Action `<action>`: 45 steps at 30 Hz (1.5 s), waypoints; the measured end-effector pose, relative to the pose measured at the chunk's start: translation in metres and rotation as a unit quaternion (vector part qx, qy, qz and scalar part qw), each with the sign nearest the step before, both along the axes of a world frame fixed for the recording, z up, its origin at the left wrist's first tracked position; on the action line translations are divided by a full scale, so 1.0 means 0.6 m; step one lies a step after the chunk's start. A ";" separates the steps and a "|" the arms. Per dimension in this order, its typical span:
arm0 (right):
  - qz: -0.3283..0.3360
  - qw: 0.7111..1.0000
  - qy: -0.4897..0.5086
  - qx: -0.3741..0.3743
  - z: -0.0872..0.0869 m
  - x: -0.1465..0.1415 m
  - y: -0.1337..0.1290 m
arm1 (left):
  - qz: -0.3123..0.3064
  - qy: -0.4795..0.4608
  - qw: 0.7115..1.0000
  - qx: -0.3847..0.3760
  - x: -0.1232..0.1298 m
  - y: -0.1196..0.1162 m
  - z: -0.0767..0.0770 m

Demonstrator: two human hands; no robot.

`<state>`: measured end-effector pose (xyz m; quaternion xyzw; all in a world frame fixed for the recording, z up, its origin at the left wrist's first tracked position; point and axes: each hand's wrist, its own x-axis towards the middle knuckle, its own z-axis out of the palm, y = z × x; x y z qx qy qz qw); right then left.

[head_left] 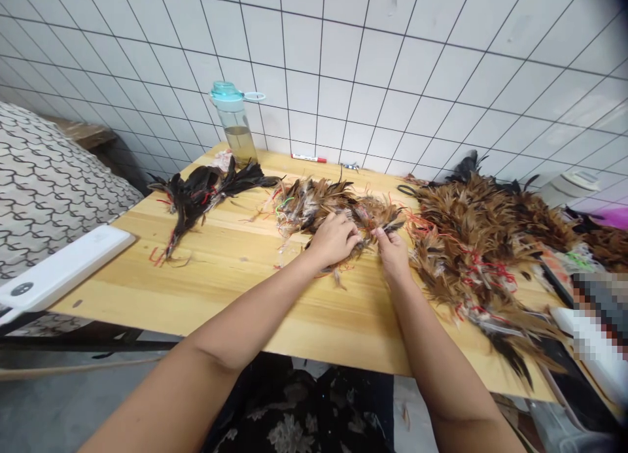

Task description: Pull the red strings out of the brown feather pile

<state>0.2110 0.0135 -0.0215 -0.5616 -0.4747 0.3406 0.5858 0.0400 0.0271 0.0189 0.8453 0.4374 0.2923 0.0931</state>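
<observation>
My left hand [336, 239] rests with curled fingers on the near side of a pile of brown feathers [318, 201] in the middle of the wooden table. Just right of it, my right hand [391, 247] has its thumb and finger pinched on a few feathers [385, 219] at the pile's right end. What lies under my left fingers is hidden. Red threads show between this pile and a larger heap of brown feathers [475, 218] on the right. Black feathers tied with red thread [193, 195] lie on the left.
A bottle with a teal lid [235, 123] stands at the back left, near a red and white marker [308, 158]. A white device [63, 267] sits at the left edge. A dark phone [579, 384] lies at the right edge. Behind is a tiled wall [343, 67].
</observation>
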 end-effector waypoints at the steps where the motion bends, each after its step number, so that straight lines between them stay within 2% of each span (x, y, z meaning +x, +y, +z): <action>1: -0.016 1.000 0.000 -0.003 -0.001 0.002 0.001 | 0.003 0.033 0.999 0.010 0.001 -0.002 -0.004; 4: -0.053 0.998 -0.015 -0.014 -0.002 0.001 0.001 | 0.016 0.093 0.995 0.030 0.003 -0.005 -0.013; 8: -0.052 0.996 -0.078 -0.016 -0.001 -0.007 -0.002 | 0.019 0.113 0.993 0.023 0.003 -0.001 -0.019; 15: -0.068 0.978 -0.197 0.002 0.012 -0.011 -0.009 | 0.009 0.021 0.999 0.023 -0.004 0.009 -0.015; 21: -0.057 0.981 -0.187 -0.003 0.009 -0.005 -0.005 | -0.036 -0.011 0.999 0.004 -0.010 0.012 -0.003; 30: -0.063 0.984 -0.165 0.006 0.006 0.004 -0.002 | -0.054 -0.120 0.986 -0.098 -0.007 0.013 0.005; 33: -0.055 0.987 -0.151 0.010 0.004 0.004 0.000 | -0.061 -0.137 0.983 -0.105 -0.007 0.014 0.006; 39: -0.054 0.991 -0.124 -0.002 0.001 0.002 0.002 | -0.087 -0.119 0.985 -0.094 -0.013 0.021 0.001; 45: -0.032 0.985 -0.167 0.008 0.004 -0.002 -0.001 | -0.128 -0.060 0.989 -0.051 -0.015 0.022 0.001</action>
